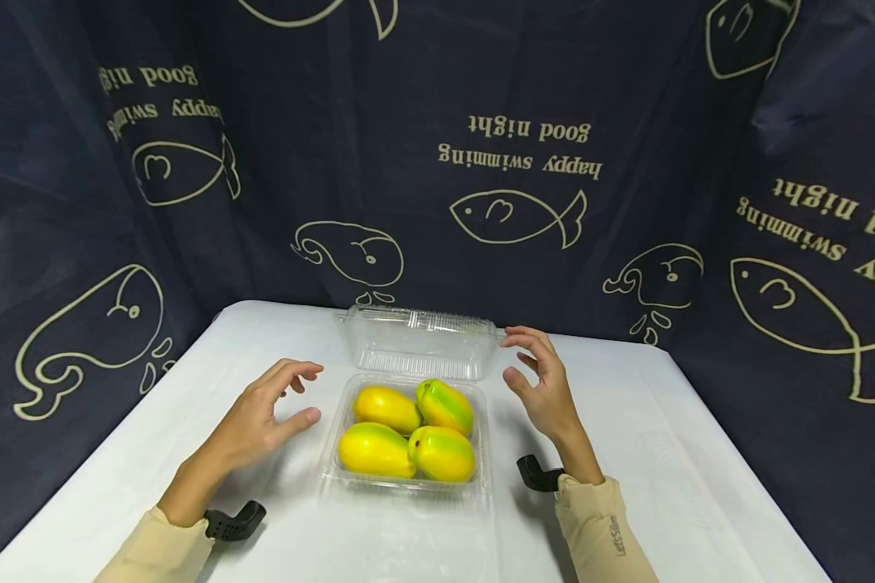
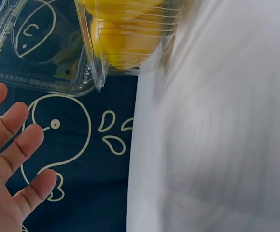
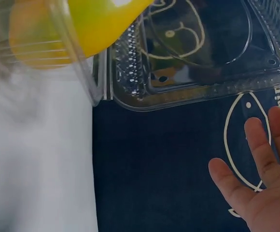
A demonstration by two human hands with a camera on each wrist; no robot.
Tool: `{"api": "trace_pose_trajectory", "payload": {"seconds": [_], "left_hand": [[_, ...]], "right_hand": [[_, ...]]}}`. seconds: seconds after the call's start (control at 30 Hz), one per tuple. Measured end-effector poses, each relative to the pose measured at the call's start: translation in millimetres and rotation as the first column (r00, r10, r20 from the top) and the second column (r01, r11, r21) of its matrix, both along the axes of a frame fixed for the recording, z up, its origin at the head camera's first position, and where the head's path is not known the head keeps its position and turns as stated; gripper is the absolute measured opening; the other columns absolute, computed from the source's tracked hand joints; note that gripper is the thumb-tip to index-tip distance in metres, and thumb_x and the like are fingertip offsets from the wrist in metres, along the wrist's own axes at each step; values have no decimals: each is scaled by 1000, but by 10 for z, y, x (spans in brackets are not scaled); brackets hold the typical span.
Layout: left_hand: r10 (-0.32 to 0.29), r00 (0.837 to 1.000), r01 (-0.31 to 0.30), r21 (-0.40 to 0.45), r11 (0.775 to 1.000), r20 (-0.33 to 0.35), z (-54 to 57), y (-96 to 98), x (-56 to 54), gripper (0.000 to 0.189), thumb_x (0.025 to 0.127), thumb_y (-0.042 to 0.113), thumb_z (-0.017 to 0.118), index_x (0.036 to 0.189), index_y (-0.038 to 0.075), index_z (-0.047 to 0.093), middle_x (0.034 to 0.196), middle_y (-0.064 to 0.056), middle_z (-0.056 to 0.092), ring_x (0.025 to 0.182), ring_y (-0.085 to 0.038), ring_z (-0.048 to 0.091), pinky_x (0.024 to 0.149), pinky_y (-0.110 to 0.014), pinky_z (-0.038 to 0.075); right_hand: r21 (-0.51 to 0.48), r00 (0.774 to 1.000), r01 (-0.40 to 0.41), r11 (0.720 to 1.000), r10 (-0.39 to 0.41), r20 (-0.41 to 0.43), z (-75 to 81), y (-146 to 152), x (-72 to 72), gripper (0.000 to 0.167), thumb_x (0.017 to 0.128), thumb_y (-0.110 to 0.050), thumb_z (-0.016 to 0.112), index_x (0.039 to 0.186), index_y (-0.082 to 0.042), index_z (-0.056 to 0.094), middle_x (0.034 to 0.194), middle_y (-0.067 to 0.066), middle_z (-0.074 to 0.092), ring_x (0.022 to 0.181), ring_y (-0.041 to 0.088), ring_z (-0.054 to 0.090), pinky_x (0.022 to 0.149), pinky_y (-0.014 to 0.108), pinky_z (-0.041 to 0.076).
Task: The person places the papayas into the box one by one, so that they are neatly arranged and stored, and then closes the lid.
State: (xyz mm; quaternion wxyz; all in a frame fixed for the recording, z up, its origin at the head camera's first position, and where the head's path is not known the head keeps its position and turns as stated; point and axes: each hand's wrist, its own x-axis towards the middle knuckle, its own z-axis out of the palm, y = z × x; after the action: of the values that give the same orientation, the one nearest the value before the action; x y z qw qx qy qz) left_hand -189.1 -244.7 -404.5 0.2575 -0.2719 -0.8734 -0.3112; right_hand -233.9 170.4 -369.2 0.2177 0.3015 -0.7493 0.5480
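Observation:
A clear plastic clamshell box (image 1: 331, 453) stands on the table with its hinged lid (image 1: 423, 348) raised and leaning back at the far side. Inside the box lie several smooth yellow-green fruits (image 1: 375, 450), shaped like mangoes or small papayas. My left hand (image 1: 262, 421) hovers to the left of the box, fingers loosely bent and holding nothing; its spread fingers also show in the left wrist view. To the right of the box is my right hand (image 1: 543, 389), thumb and fingers apart. Its fingertips are close to the lid's right corner; whether they touch it I cannot tell.
A white cloth (image 1: 642, 453) covers the table. Dark blue curtains (image 1: 423, 121) with fish and whale drawings hang behind the table and at both sides. Each wrist wears a black band with a camera mount (image 1: 236, 521).

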Motion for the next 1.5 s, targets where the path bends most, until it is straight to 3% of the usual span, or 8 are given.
{"api": "trace_pose_trajectory", "payload": {"seconds": [0.23,0.7,0.87,1.03,1.5], "left_hand": [[7,1000,-7,22,1000,-25,9,-4,-1,55,83,20,80,134,21,57,117,9,61,96,-11,56,79,-31,45],[-36,993,52,141,989,-112,69,29,-5,55,79,9,78,131,13,60,109,5,60,93,-13,54,80,-27,43],[-50,990,68,135,988,-133,78,60,-15,53,83,12,76,133,12,60,109,6,60,92,-12,53,80,-25,42],[-77,991,90,132,987,-105,56,84,-15,50,86,15,74,133,13,59,110,6,60,94,-12,53,80,-27,43],[-121,990,127,95,987,-67,-8,159,-1,45,87,17,72,131,16,61,115,6,61,96,-11,54,80,-29,45]], "right_hand": [[20,1000,-10,1000,10,-8,-54,22,108,55,91,-53,68,122,-8,62,142,10,51,133,17,46,106,70,35],[62,1000,-7,998,8,-29,-84,37,307,56,89,-58,68,123,-14,64,140,10,52,133,20,46,105,71,35],[90,1000,13,996,-11,-29,-100,67,387,57,87,-63,66,120,-17,66,138,10,53,133,23,47,105,68,38],[118,1000,19,993,-16,-21,-150,104,451,58,87,-65,66,120,-18,66,138,8,53,132,22,48,105,64,39],[163,1000,16,987,-15,-10,-216,162,572,55,91,-63,61,122,-18,66,138,13,53,126,18,51,103,70,37]]}}
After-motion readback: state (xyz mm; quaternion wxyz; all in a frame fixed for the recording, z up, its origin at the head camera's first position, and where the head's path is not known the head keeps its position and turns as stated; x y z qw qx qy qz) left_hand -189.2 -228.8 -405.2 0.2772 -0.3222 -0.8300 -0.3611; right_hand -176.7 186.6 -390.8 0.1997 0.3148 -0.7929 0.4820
